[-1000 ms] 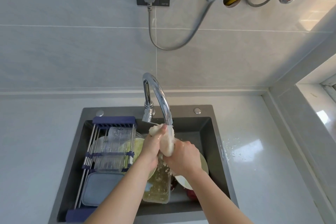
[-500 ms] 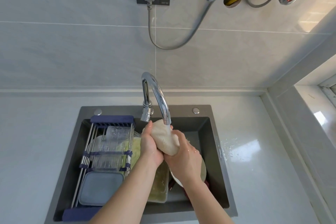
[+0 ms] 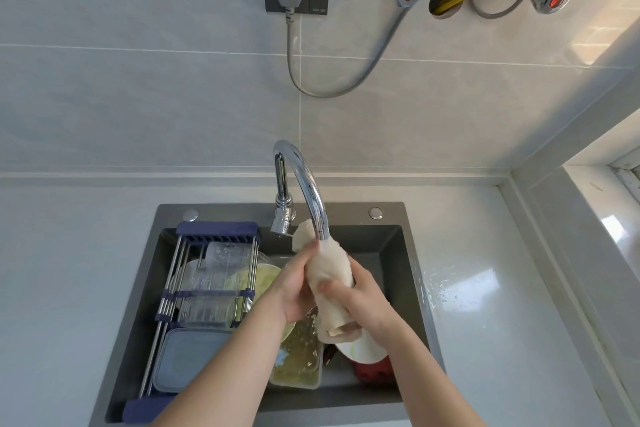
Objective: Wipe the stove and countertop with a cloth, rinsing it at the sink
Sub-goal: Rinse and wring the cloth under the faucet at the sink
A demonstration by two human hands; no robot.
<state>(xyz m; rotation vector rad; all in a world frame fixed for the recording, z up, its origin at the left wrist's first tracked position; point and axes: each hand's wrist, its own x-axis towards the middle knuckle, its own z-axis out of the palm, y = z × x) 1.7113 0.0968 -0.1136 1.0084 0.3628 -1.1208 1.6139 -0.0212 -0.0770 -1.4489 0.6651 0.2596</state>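
While the cloth is under the tap, the findings stand as follows.

Step in hand: rinsing, judged from the rolled beige cloth [image 3: 330, 282] held directly below the spout of the chrome faucet [image 3: 304, 184], over the dark sink [image 3: 405, 253].

Cloth position: upright and slightly tilted, its top end just beside the spout mouth, its lower end hanging above the dishes in the basin.

Left hand [image 3: 296, 288]: fingers curled round the left side of the roll, pressed against it.

Right hand [image 3: 360, 302]: fingers wrapped over the lower part of the roll, thumb laid across the front, pinching the fabric.

Water flow: a thin stream appears to run onto the cloth at the spout; its strength cannot be told.

Basin contents: a blue-ended drying rack [image 3: 211, 288] with clear glasses on the left; a clear food container [image 3: 299, 354] holding yellowish liquid in the middle; a white plate [image 3: 360, 350] under the right wrist.

Surface: the pale countertop [image 3: 485, 305] right of the sink shows water droplets near the rim. The stove is not in view.

Progress: judged partway; wiping remains to be done or resumed.

Next move calls for: a firm opposing twist of both hands to wring the roll over the basin, keeping the drip clear of the food container, then carrying the cloth to the surface.

Risk: a loosely wrung cloth would leave streaks.
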